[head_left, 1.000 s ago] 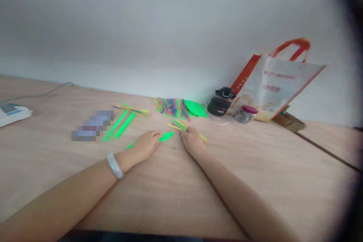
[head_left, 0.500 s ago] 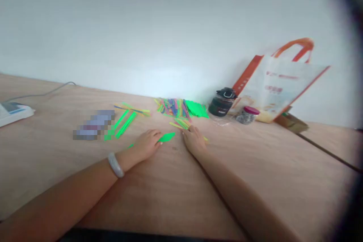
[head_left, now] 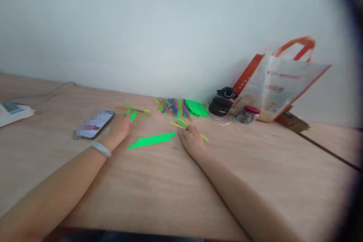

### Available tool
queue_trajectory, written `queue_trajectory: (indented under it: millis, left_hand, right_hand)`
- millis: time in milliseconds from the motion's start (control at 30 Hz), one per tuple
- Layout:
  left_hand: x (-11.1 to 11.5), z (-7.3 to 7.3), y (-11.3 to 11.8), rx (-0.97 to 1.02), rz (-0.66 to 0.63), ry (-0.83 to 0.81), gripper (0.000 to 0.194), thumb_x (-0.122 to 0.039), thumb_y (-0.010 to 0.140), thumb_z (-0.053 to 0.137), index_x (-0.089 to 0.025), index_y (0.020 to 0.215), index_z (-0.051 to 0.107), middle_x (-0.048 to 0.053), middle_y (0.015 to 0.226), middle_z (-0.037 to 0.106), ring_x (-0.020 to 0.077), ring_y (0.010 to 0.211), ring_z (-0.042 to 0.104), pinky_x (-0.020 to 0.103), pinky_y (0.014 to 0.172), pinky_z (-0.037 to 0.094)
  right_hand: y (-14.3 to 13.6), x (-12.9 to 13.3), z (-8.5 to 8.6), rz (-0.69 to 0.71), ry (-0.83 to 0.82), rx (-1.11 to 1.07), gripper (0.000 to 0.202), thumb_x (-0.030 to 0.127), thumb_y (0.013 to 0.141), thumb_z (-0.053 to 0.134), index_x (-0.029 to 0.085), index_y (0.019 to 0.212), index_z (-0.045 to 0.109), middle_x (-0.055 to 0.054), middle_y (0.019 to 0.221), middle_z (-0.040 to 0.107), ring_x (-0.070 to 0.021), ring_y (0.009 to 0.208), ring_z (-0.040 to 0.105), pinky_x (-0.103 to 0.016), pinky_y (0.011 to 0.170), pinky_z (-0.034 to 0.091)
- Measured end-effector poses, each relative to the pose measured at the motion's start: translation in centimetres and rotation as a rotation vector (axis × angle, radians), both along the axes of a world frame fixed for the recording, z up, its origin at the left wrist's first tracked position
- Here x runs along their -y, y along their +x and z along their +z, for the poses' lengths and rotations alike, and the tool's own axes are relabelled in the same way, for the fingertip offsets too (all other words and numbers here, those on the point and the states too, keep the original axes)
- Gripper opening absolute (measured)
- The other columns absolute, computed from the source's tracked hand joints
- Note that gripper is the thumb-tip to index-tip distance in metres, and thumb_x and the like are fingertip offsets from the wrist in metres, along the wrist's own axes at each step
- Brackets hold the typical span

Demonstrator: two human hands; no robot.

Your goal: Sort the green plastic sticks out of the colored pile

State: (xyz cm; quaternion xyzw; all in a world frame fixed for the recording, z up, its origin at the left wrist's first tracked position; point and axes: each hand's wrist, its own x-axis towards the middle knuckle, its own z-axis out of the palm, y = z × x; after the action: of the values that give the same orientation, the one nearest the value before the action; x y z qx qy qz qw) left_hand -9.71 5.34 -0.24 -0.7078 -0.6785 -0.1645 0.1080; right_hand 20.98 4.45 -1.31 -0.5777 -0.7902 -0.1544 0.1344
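Observation:
My left hand (head_left: 120,125) is over the green strips (head_left: 133,115) at the left, beside a crossed pile of yellow and orange strips (head_left: 144,111); its fingers are blurred. A flat row of green strips (head_left: 153,140) lies on the table between my hands. My right hand (head_left: 191,140) rests on the table with bent fingers at a small bunch of green and yellow strips (head_left: 181,122); whether it grips them is unclear. Behind are a pile of multicoloured strips (head_left: 172,106) and a stack of green strips (head_left: 197,108).
A phone (head_left: 98,124) lies left of my left hand. Toward the back right stand a dark bottle (head_left: 221,105), a jar with a red lid (head_left: 248,114), a white and orange bag (head_left: 280,87) and a cardboard box (head_left: 293,122). A white device (head_left: 17,113) sits far left.
My left hand has moved left, off the middle row of green strips, to the strips near the phone. The middle row now shows in full. My right hand has barely moved.

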Motion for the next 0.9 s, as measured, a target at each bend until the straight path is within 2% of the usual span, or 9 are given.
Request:
queue_trajectory:
  millis: [100,233,400,533,633,733,800,900]
  left_hand:
    - [0.0,-0.1,0.9,0.026,-0.020,-0.033,0.035,-0.016,0.087,0.040,-0.011,0.121,0.045,0.015,0.117,0.056,0.0232,0.105,0.056,0.032,0.086,0.045]
    - [0.1,0.2,1.7,0.064,0.032,-0.002,0.029,-0.024,0.089,0.040,-0.011,0.114,0.048,0.014,0.109,0.059,0.0246,0.097,0.059,0.033,0.079,0.047]
    - [-0.4,0.6,1.2,0.128,0.088,-0.023,0.022,-0.024,0.089,0.042,-0.013,0.104,0.053,0.012,0.101,0.063,0.0232,0.091,0.061,0.031,0.076,0.047]
    - [-0.7,0.7,0.6,0.151,0.071,0.015,0.020,-0.022,0.088,0.041,-0.014,0.095,0.057,0.011,0.098,0.063,0.0228,0.091,0.060,0.031,0.078,0.046]
    - [-0.3,1.1,0.9,0.128,0.037,0.078,0.021,-0.022,0.088,0.040,-0.013,0.092,0.058,0.012,0.097,0.062,0.0244,0.094,0.058,0.034,0.080,0.045]
    - [0.9,1.4,2.3,0.153,-0.058,0.132,0.021,-0.025,0.090,0.039,-0.014,0.093,0.058,0.010,0.091,0.062,0.0243,0.089,0.058,0.035,0.078,0.045]
    - [2.2,1.4,3.9,0.187,-0.207,0.165,0.020,-0.026,0.091,0.039,-0.016,0.094,0.056,0.008,0.091,0.062,0.0224,0.088,0.057,0.034,0.079,0.046]
    - [4.2,1.0,6.7,0.226,-0.430,0.160,0.019,-0.025,0.093,0.037,-0.017,0.096,0.054,0.006,0.094,0.061,0.0198,0.089,0.056,0.033,0.080,0.046]
  right_hand:
    - [-0.1,0.1,0.2,0.011,-0.003,-0.004,0.032,0.027,0.092,0.037,0.017,0.095,0.067,-0.012,0.098,0.057,-0.0217,0.095,0.048,-0.032,0.082,0.039]
    - [-0.2,0.5,0.4,0.018,0.008,-0.016,0.030,0.027,0.091,0.038,0.018,0.095,0.067,-0.012,0.098,0.057,-0.0218,0.094,0.048,-0.032,0.082,0.039]
    - [-0.3,0.8,0.4,0.061,0.022,-0.010,0.030,0.026,0.091,0.038,0.017,0.094,0.066,-0.011,0.097,0.057,-0.0210,0.093,0.049,-0.031,0.083,0.038]
    - [-0.3,0.9,0.5,0.085,0.030,-0.054,0.028,0.027,0.090,0.040,0.018,0.094,0.066,-0.010,0.095,0.058,-0.0208,0.093,0.050,-0.031,0.083,0.039]
    - [-0.6,1.2,0.8,0.150,0.036,-0.168,0.028,0.027,0.090,0.040,0.018,0.095,0.066,-0.010,0.093,0.059,-0.0208,0.093,0.051,-0.032,0.085,0.040]
    - [-1.3,1.9,1.1,0.266,0.017,-0.403,0.031,0.029,0.091,0.037,0.018,0.098,0.065,-0.009,0.092,0.061,-0.0195,0.094,0.054,-0.031,0.086,0.041]
    - [-2.0,2.5,1.2,0.321,-0.038,-0.591,0.032,0.033,0.092,0.035,0.018,0.096,0.064,-0.007,0.091,0.063,-0.0183,0.091,0.056,-0.030,0.083,0.042]
    - [-2.9,3.4,1.3,0.355,-0.207,-0.808,0.037,0.041,0.091,0.034,0.020,0.082,0.062,-0.003,0.080,0.063,-0.0164,0.078,0.057,-0.028,0.072,0.044]
